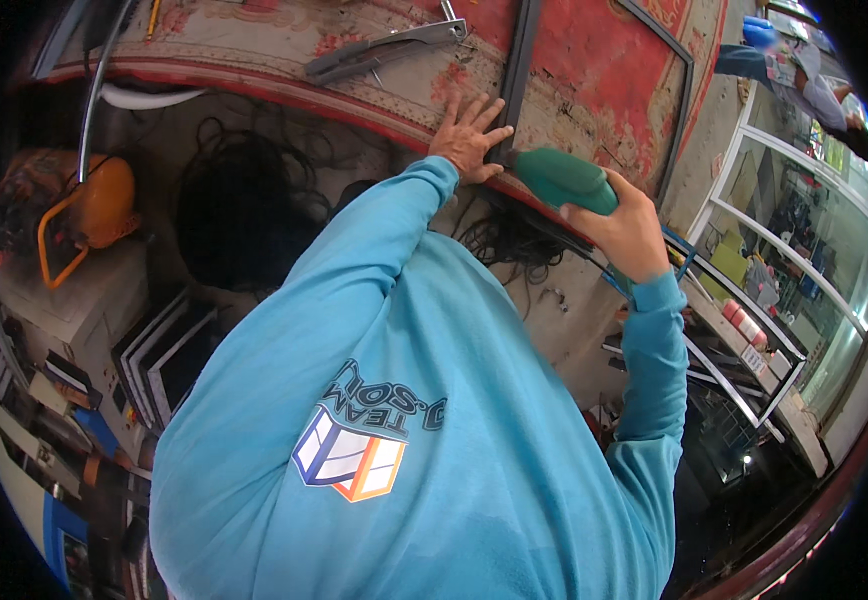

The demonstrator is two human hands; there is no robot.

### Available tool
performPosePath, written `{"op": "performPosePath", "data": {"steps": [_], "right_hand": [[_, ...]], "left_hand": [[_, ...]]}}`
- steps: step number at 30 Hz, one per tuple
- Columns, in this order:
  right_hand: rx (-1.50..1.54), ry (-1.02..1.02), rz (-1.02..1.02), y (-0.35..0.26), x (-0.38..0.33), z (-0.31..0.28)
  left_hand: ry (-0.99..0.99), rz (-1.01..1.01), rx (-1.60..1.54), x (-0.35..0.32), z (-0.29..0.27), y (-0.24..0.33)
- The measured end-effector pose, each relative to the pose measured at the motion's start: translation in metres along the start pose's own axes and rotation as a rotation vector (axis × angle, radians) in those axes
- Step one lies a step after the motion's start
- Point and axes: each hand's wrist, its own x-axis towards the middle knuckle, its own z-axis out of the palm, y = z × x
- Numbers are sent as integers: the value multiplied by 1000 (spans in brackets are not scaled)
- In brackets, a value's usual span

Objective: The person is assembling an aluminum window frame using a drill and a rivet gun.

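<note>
The left hand point(469, 135) lies flat, fingers spread, pressing on a dark metal frame bar point(520, 60) at the near edge of a worn red workbench top point(594, 70). It grips nothing; the palm bears down beside the bar, with the fingertips touching it.

The right hand point(629, 235) is clamped around the grip of a green power tool point(564, 180). The tool's nose points at the lower end of the frame bar, just beside the left hand's fingertips. Whether the nose touches the bar cannot be told. The two hands are close together, set apart by the tool body. Both arms wear light blue sleeves.

The frame bar runs from the bench's near edge up across the red surface. A second dark frame strip point(682, 100) bends along the right side of the bench. A grey metal hand tool point(384, 50) lies on the bench top, well apart from the hands.

To the left, below the bench, an orange container-like unit with an orange tube frame point(94, 210) stands on a pale box; its contents cannot be seen. Flat dark panels with pale edges point(169, 360) lean in a stack beside it. To the right, a shelf point(754, 360) bears small red and white packages. White-framed glass panels point(804, 240) stand beyond. Another person in blue point(804, 75) is at the upper right.
</note>
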Motion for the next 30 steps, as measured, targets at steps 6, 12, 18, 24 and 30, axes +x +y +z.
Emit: {"op": "performPosePath", "data": {"steps": [6,12,18,24,30], "right_hand": [[225,58,11,3,-46,-24],[477,182,87,18,-69,-17],[717,279,-167,5,-54,30],[573,207,-479,-47,-19,84],[704,-77,-324,-41,53,103]], "left_hand": [[41,85,60,-8,4,-4],[-238,595,-92,-60,-16,-15],[-600,-124,-1418,-80,-65,5],[36,-420,-2294,-81,-143,22],[467,-662,-1062,-110,-223,-86]]}}
